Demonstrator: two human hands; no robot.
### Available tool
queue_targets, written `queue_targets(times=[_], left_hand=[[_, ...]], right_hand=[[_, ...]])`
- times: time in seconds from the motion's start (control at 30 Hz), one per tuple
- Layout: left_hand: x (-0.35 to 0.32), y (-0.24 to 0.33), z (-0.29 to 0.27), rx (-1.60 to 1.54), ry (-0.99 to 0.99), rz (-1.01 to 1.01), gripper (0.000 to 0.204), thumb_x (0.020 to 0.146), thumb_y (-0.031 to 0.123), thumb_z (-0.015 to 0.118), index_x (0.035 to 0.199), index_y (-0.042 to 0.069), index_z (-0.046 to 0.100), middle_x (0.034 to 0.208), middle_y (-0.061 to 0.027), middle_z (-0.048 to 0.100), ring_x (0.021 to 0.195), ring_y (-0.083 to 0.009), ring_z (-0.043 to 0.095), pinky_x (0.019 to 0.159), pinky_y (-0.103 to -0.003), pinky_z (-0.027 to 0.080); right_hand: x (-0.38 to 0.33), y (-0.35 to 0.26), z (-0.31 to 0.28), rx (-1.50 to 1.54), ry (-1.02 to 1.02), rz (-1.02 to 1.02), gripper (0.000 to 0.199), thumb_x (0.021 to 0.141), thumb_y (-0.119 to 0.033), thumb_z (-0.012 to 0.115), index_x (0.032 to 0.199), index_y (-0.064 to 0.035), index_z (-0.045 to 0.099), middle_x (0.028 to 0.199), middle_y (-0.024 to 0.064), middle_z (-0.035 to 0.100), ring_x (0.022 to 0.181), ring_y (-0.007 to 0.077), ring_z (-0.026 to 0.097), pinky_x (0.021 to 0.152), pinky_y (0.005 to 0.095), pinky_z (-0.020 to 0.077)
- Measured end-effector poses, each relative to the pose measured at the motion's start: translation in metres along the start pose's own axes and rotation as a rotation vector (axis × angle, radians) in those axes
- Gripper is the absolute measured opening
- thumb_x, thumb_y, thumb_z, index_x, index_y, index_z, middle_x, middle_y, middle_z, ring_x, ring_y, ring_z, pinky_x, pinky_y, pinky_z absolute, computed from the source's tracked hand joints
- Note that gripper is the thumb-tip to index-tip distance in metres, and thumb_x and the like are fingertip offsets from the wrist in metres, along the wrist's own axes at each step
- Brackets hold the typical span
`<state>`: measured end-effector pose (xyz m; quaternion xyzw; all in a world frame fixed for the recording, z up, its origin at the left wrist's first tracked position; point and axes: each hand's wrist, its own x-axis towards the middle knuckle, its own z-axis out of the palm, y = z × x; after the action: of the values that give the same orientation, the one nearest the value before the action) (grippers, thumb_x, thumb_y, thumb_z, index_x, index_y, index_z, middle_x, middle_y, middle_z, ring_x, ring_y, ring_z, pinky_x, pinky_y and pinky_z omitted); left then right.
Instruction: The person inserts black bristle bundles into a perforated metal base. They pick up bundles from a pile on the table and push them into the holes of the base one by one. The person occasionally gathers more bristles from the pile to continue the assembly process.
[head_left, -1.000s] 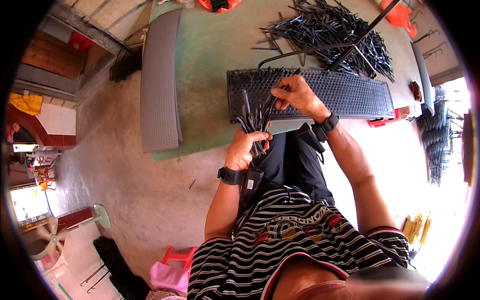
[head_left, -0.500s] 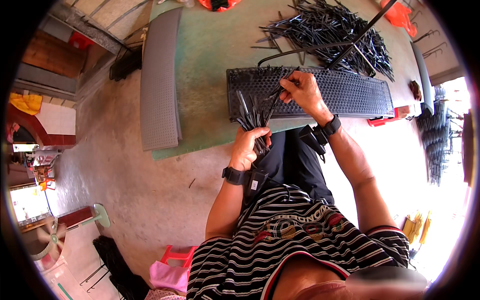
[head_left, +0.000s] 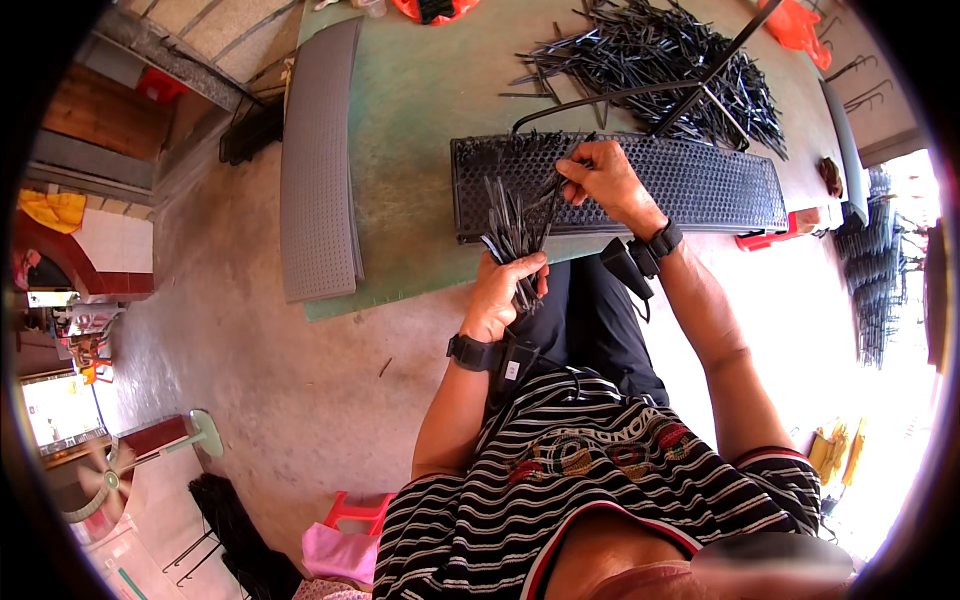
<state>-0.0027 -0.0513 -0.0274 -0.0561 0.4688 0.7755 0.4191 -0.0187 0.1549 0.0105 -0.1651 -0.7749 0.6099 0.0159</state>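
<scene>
My left hand [head_left: 497,298] is closed round a bundle of thin black strips [head_left: 512,228], whose ends fan upward out of the grip. My right hand [head_left: 612,185] is closed in a pinch on the upper end of a thin black strip, just above and to the right of the bundle. Behind the bundle and under the right hand lies a long black panel full of holes [head_left: 690,188], set in a frame with bent black rods [head_left: 620,94]. Several strip ends show along the panel's far left edge. The exact lower end of the pinched strip is hard to make out.
Beyond the panel, a heap of loose black strips [head_left: 650,75] covers part of the green table [head_left: 410,150]. Grey perforated sheets [head_left: 320,160] lie at the table's left edge. A red stool [head_left: 355,513] with pink cloth and a fan [head_left: 110,480] stand lower left.
The strips in my left hand have shifted and now point more upright. My right hand has barely moved, keeping its pinch over the panel.
</scene>
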Motion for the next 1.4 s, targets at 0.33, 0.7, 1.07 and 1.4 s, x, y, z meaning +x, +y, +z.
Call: queue_targets(times=[0.33, 0.7, 1.07, 1.4], left_hand=[[-0.002, 0.009, 0.002, 0.247, 0.127, 0.158, 0.013, 0.073, 0.006, 0.068, 0.075, -0.005, 0.061, 0.063, -0.0081, 0.060, 0.047, -0.0161, 0.055, 0.044, -0.027, 0.042], [-0.011, 0.005, 0.002, 0.015, 0.113, 0.180, 0.012, 0.077, 0.005, 0.066, 0.083, -0.006, 0.062, 0.064, -0.0079, 0.060, 0.048, -0.0164, 0.055, 0.045, -0.027, 0.041], [-0.003, -0.001, 0.001, 0.047, 0.116, 0.180, 0.012, 0.076, 0.003, 0.065, 0.083, -0.005, 0.060, 0.065, -0.0090, 0.060, 0.048, -0.0181, 0.055, 0.044, -0.028, 0.042], [0.001, 0.004, -0.004, -0.147, 0.147, 0.008, 0.014, 0.081, 0.006, 0.060, 0.092, -0.002, 0.060, 0.080, -0.0121, 0.064, 0.063, -0.0243, 0.063, 0.054, -0.035, 0.051]], right_hand=[[-0.001, 0.001, 0.004, -0.089, 0.057, -0.064, 0.020, 0.083, -0.011, 0.062, 0.072, 0.0057, 0.060, 0.055, 0.0095, 0.061, 0.047, 0.0125, 0.059, 0.044, 0.0242, 0.0463], [-0.030, -0.033, 0.030, -0.152, 0.290, -0.402, 0.011, 0.078, -0.001, 0.062, 0.073, 0.0046, 0.054, 0.062, 0.0152, 0.055, 0.049, 0.0213, 0.058, 0.045, 0.0311, 0.0428], [-0.026, -0.017, 0.030, -0.356, 0.347, -0.673, 0.014, 0.077, 0.000, 0.063, 0.071, 0.0024, 0.050, 0.065, 0.0162, 0.050, 0.057, 0.0315, 0.054, 0.046, 0.0337, 0.0416], [-0.029, -0.014, 0.017, -0.465, 0.504, -0.986, 0.016, 0.071, 0.007, 0.060, 0.087, 0.0022, 0.057, 0.084, 0.0123, 0.057, 0.066, 0.0233, 0.063, 0.052, 0.0298, 0.0513]])
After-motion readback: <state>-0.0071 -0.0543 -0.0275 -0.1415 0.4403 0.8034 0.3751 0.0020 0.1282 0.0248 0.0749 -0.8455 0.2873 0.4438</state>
